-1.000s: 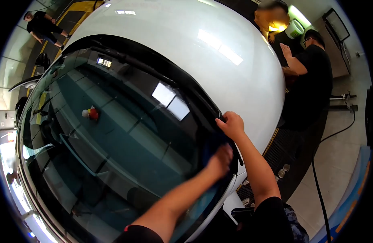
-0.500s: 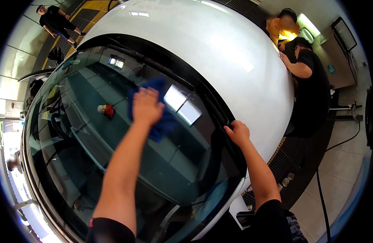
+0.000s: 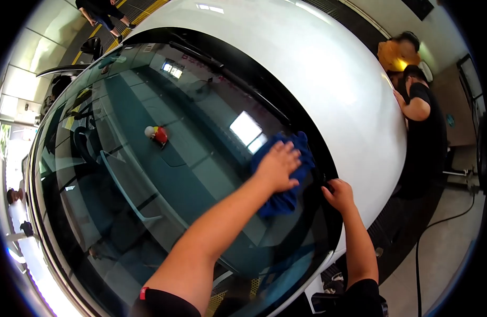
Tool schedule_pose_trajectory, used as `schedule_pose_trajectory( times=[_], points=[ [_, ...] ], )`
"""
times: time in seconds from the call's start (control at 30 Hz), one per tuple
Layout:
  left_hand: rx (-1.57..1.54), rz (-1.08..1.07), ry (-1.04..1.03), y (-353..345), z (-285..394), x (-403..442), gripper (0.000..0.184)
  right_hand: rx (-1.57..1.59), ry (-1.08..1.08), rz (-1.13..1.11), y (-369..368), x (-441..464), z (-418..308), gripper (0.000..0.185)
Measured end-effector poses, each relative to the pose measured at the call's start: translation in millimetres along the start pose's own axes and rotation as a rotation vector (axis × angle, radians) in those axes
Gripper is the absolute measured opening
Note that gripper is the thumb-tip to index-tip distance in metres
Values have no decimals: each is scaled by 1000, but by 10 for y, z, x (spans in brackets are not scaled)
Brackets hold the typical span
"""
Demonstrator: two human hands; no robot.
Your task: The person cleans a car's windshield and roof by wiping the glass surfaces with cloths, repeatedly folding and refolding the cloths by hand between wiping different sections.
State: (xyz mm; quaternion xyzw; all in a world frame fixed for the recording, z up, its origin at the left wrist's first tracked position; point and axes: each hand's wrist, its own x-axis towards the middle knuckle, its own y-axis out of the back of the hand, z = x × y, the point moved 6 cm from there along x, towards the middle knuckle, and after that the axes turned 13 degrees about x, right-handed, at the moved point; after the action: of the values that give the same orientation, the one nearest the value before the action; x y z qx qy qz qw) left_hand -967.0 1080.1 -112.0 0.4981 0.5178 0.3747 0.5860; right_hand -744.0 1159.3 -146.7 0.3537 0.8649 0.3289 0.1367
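Note:
My left hand (image 3: pixel 279 168) lies over a bunched blue cloth (image 3: pixel 285 203) and presses it on the windshield (image 3: pixel 185 174) of a white car. Its fingers are slightly spread and bent into the fabric. Close to the lower right of the glass, my right hand (image 3: pixel 339 195) is curled at the black trim by the hood's rear edge, near the end of a wiper arm (image 3: pixel 270 105). What its fingertips grip is hidden.
The white hood (image 3: pixel 328 90) stretches away beyond the glass. At the right, a person in black (image 3: pixel 425 127) touches the car beside another in orange (image 3: pixel 399 55). A further person (image 3: pixel 103 13) stands top left. A dark hose (image 3: pixel 419 253) hangs at right.
My left hand has slid the cloth right and down across the glass toward my right hand. My right hand stays at the trim. The whole view has shifted somewhat.

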Motion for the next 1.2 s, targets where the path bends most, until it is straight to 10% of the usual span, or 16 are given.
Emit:
schedule_pose_trajectory(
  times=[0.33, 0.47, 0.53, 0.83, 0.93, 1.2],
  points=[
    [446, -150, 941, 89, -4087, -1122, 73, 235, 113, -88, 84, 10, 61, 24],
    [313, -219, 895, 249, -3490, -814, 72, 303, 80, -63, 92, 39, 105, 24],
    [356, 79, 726, 198, -2670, -504, 65, 337, 37, -52, 74, 13, 183, 24],
    [-204, -12, -27, -120, 1905, -1065, 65, 903, -641, 262, 5, -219, 589, 42],
    [-249, -19, 135, 335, 1312, -1819, 62, 923, -651, 280, -13, -583, 42, 39],
    [374, 166, 1445, 1455, -1534, -5424, 55, 887, -711, 156, 67, -1689, -1107, 34]
  ],
)
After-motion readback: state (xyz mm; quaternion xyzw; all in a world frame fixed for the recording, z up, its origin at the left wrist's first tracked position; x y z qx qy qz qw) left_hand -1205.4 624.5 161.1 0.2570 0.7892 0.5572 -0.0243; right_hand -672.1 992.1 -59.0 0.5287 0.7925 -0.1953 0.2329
